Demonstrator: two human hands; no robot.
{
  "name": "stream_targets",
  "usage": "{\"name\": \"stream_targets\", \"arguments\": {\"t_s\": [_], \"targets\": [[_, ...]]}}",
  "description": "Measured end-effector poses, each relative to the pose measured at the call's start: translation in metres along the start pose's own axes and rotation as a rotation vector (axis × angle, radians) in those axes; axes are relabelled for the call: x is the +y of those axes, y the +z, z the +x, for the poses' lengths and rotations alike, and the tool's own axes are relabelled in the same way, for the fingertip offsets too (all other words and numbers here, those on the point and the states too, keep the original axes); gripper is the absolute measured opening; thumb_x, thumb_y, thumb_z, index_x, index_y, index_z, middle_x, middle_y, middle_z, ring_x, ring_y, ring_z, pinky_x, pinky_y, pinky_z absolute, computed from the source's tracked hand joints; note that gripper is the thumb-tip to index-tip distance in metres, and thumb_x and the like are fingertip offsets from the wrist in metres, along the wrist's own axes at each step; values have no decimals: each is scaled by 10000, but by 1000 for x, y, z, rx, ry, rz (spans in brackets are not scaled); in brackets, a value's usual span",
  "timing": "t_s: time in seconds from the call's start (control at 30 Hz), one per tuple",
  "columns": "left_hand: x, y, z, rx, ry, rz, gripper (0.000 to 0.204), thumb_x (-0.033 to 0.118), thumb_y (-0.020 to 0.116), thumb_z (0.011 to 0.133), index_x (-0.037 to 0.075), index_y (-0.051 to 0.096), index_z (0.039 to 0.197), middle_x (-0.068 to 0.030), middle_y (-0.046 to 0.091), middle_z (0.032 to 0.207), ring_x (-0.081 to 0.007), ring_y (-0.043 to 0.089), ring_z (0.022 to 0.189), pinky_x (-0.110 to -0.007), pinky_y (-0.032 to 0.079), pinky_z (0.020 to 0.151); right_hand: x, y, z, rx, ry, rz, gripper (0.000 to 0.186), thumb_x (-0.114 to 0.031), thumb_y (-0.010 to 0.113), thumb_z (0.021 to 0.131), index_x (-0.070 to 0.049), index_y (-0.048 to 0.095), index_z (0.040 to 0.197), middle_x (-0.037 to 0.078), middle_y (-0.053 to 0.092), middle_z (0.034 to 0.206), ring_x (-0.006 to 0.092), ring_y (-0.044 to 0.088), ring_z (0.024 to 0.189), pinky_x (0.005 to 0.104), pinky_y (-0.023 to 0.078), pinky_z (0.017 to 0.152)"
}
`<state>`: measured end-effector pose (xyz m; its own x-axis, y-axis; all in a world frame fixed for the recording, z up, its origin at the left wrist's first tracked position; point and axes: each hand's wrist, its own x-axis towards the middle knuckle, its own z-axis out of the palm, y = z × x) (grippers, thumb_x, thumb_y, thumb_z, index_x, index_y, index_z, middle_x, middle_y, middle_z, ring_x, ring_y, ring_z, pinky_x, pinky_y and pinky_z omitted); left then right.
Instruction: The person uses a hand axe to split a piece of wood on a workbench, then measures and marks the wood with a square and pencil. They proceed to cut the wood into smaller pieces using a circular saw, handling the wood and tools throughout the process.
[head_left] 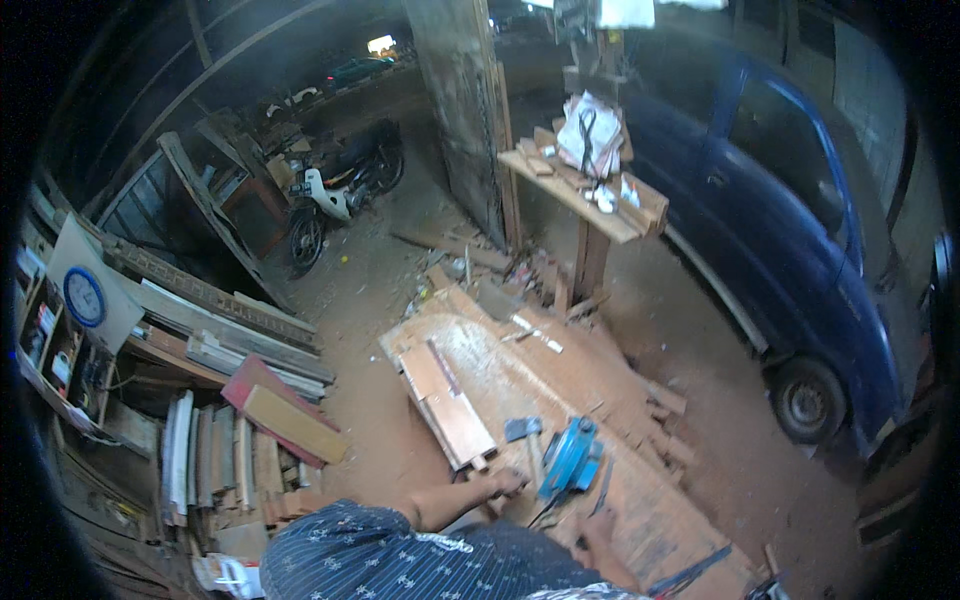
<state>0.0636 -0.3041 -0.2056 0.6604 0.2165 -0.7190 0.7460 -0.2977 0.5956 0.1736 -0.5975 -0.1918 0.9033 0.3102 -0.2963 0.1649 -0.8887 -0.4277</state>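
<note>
My left hand (508, 482) is at the near edge of the wooden workbench (490, 350), its fingers curled; what they hold, if anything, is too small to make out. Just left of it ends a wooden board assembly (440, 400) lying lengthwise on the bench. My right hand (597, 527) closes around the near end of a thin dark tool (604, 485) that points away from me. Between the two hands, a little farther off, stands a blue electric planer (572, 457). Beside the planer lies a hatchet-like tool (523, 430) with a grey head and a wooden handle.
Sawdust and offcuts cover the bench's far part. A dark blue vehicle (770, 190) stands at right. Beyond the bench, a post carries a small shelf (575, 180) with papers. Stacked planks (220, 450) and a blue-rimmed clock (85, 297) are at left; a motorcycle (335, 195) is farther back.
</note>
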Motion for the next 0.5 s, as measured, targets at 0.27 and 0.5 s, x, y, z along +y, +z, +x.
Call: {"name": "stream_targets", "arguments": {"t_s": [0.27,0.5], "targets": [[17,40,50,31,-47,497,472,361,445,975,78,624,1308,-232,637,1276,-381,651,1135,-450,513,991,86,-69,-3,-311,401,-18,662,-332,730,847,55,539,1349,284,541,1387,384,516,1298,445,437,1068],[12,79,56,125,-156,125,489,298,466,978,27,546,1377,-270,569,1362,-411,607,1206,-456,488,1025,98,-104,-23,-119,233,219,759,-396,799,808,99,543,1323,295,591,1319,379,610,1188,425,497,996]]}}
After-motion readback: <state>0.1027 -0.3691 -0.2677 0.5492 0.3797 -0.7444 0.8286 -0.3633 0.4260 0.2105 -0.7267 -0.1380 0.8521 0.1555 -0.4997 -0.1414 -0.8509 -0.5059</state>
